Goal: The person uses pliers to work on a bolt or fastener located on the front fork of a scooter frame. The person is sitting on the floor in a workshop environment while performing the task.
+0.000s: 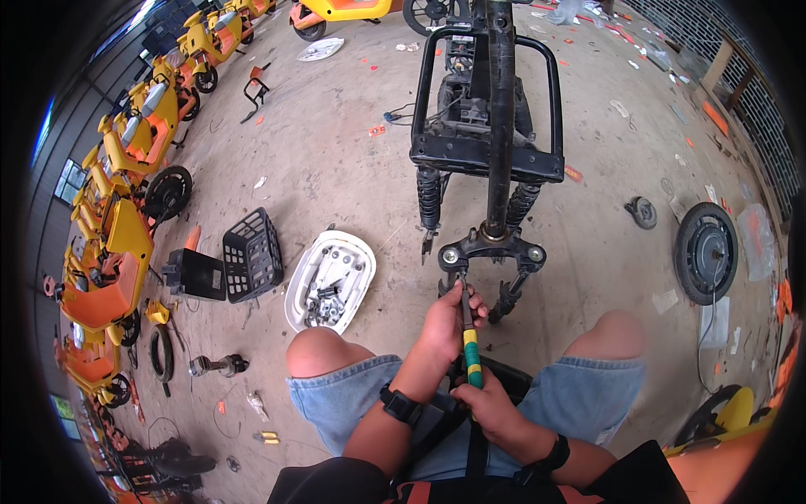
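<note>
On the left side of the floor [336,176], yellow and orange scooters [122,248] stand in a long row, from near to far. In the middle, a big black frame [499,126] stands up, with a thick pole and a spring on each side. A black fork piece [495,244] with two round bolts sits at the pole's near end. To the right, a black wheel [707,252] lies on the floor. To the left are a black crate [252,260] with holes and, closer to the middle, a white tray [300,273].

A tool [471,344] with a green and yellow handle is near the middle, pointing far, toward the fork piece's left side. I cannot tell if its tip touches. The left hand [449,323] has its fingers closed around the tool's thin metal part. The right hand [494,409] has its fingers wrapped around the near end of the handle. Little metal bits [329,309] lie in the white tray.
</note>
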The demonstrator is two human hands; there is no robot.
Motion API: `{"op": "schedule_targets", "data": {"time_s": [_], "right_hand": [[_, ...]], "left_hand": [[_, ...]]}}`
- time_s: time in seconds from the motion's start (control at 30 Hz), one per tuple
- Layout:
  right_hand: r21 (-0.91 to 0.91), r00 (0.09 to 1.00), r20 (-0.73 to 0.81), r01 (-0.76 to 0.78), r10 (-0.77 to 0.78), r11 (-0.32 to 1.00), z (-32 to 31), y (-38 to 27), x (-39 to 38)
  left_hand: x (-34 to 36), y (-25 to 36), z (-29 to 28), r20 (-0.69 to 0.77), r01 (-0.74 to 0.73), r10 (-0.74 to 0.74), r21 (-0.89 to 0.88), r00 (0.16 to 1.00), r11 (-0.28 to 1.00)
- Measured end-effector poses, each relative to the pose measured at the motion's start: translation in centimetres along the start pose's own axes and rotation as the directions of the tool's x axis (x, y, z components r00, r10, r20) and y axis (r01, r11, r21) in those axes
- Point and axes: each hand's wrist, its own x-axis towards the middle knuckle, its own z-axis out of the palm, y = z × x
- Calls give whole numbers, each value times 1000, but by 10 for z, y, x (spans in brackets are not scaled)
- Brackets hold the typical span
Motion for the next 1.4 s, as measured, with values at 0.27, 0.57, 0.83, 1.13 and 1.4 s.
{"op": "schedule_targets", "data": {"time_s": [0.27,0.57,0.83,1.13,1.4], "right_hand": [[-7,1000,-5,17,-17,1000,-2,0,1],[26,999,13,-52,52,998,0,-3,-1],[-5,999,19,-38,38,999,-1,-1,0],[-8,998,-17,-59,59,998,0,2,6],[155,987,127,-119,99,981,-13,3,8]], "left_hand": [[1,-3,1,-87,-78,87,106,992,991],[0,-1,1,-88,-75,92,176,992,982],[-3,-1,5,-125,-72,96,183,988,980],[-13,-4,2,-196,-33,78,227,978,973],[-65,-19,20,-148,39,97,718,984,695]]}}
